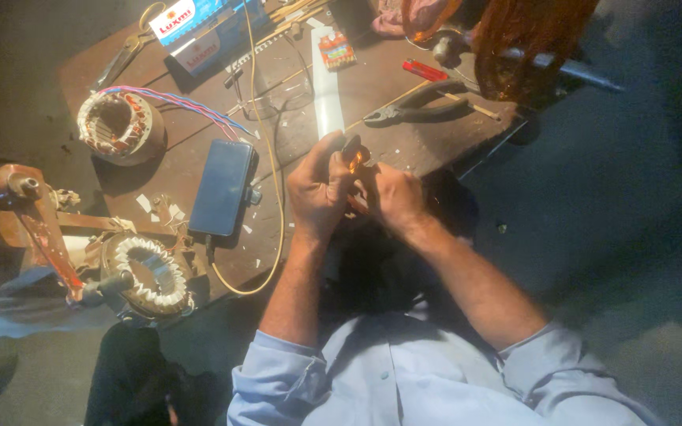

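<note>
My left hand and my right hand are pressed together at the near edge of a low brown wooden board. Between their fingertips they pinch a small bright copper-coloured piece, probably thin wire; its exact shape is too small to tell. Both hands have curled fingers closed on it. Light blue sleeves are rolled up at my elbows. Just beyond the fingertips a white strip lies on the board.
A dark phone lies left of my hands beside a yellow cable. Two wound motor stators sit at left near a rusty winding tool. Pliers, a red tool and a copper wire coil lie beyond.
</note>
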